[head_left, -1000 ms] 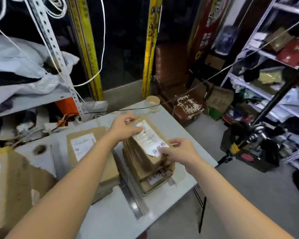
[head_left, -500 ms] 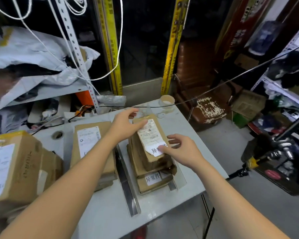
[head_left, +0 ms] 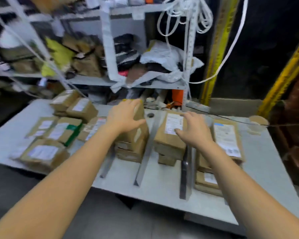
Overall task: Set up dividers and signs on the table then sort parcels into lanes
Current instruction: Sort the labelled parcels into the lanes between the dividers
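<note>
Fingers (head_left: 118, 106) of the left hand (head_left: 123, 116) are hovering spread, gripping nothing, with the unsorted parcels (head_left: 59, 130) lying just off to their left. This hand is likely the nearer one for the next pick. Directly beneath them the tall stack (head_left: 134, 135) is standing, contact unclear. Rightward, the right hand (head_left: 195, 130) is hovering, fingers spread, above the middle stack (head_left: 169, 137).

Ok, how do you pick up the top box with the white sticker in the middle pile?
From above, fingers on one long side and thumb on the other. The top box sits label-up on its pile, higher than the metal dividers beside it, so both long sides look free. The open right hand hovers over it.
</note>
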The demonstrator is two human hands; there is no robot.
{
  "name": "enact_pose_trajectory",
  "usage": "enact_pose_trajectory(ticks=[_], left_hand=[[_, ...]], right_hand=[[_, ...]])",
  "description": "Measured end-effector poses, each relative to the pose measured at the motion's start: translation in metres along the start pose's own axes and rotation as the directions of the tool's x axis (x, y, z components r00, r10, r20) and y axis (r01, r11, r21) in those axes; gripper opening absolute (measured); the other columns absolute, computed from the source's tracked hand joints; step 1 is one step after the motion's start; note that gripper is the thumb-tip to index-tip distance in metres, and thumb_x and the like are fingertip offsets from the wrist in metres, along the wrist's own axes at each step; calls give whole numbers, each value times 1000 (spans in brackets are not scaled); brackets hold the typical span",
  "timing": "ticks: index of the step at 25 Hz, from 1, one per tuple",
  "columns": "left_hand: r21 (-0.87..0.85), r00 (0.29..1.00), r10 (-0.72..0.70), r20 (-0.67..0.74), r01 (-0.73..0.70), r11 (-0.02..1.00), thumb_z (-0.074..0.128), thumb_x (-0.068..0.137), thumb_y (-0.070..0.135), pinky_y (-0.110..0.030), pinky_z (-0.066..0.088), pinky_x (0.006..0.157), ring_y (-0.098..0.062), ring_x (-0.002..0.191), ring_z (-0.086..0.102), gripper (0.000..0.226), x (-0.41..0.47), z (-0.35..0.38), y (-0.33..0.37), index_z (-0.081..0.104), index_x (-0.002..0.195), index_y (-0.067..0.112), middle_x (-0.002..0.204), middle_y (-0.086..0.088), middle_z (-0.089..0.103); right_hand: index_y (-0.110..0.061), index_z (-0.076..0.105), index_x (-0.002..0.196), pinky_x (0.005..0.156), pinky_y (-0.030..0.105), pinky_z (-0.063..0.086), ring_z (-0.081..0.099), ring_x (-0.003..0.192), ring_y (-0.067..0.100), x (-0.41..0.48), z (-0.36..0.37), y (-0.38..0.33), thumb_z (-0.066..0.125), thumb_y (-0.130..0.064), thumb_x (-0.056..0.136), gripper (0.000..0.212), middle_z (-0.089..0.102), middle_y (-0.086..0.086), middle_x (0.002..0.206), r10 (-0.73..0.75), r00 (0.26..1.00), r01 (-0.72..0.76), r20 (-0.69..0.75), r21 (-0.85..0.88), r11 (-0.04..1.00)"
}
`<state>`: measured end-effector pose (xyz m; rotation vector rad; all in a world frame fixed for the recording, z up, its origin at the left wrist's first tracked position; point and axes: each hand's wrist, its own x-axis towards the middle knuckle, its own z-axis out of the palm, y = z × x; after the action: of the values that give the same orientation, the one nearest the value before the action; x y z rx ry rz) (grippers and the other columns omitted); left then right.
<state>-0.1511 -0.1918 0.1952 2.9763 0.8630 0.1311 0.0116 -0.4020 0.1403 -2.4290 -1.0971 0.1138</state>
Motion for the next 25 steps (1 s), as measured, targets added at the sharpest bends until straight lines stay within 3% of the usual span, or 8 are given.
enact_pose_trajectory(ticks=[4, 10, 17, 20, 25], left_hand=[[-12, 983, -182, -14, 182, 983, 57, 88, 68, -46, 48, 102, -30, 133, 50, 86, -47, 2, -100, 32, 157, 22, 148, -7, 52], [7, 940, -342, -15, 342, 940, 59, 91, 58, -44, 48, 100, -30, 131, 50, 76, -99, 6, -279, 36, 155, 23, 145, -8, 52], [-11, 887, -444, 125, 449, 893, 59, 88, 59, -43, 54, 88, -30, 122, 56, 70, -126, 23, -456, 43, 148, 26, 138, -6, 58], [-77, 868, -463, 181, 482, 873, 61, 88, 58, -44, 54, 90, -30, 120, 57, 65, -124, 49, -503, 49, 141, 22, 132, -8, 60], [-178, 792, -485, 371, 573, 800, 63, 90, 51, -43, 52, 95, -29, 125, 55, 64, -114, 113, -554, 47, 146, 24, 137, -6, 59]], right_hand=[[-22, 56, 138, 110, 45, 39, 46, 134, 33, 27, 47, -98, 68, -40, 85, 57, 56, 5, 142, -180, 982, 180, 63, 8, 984], [-19, 55, 141, 109, 43, 42, 45, 134, 31, 56, 130, -260, 67, -34, 88, 56, 55, 5, 144, -293, 949, 290, 116, 42, 956], [-23, 49, 146, 107, 43, 44, 42, 139, 26, 83, 223, -400, 64, -33, 92, 57, 51, 3, 149, -273, 935, 273, 229, 33, 962], [-22, 50, 145, 103, 42, 46, 47, 135, 28, 99, 266, -433, 65, -33, 90, 57, 55, 6, 145, -258, 928, 258, 269, 37, 965], [-22, 49, 146, 106, 46, 48, 47, 137, 27, 122, 356, -455, 67, -37, 89, 62, 54, 4, 149, -222, 868, 206, 444, 86, 975]])
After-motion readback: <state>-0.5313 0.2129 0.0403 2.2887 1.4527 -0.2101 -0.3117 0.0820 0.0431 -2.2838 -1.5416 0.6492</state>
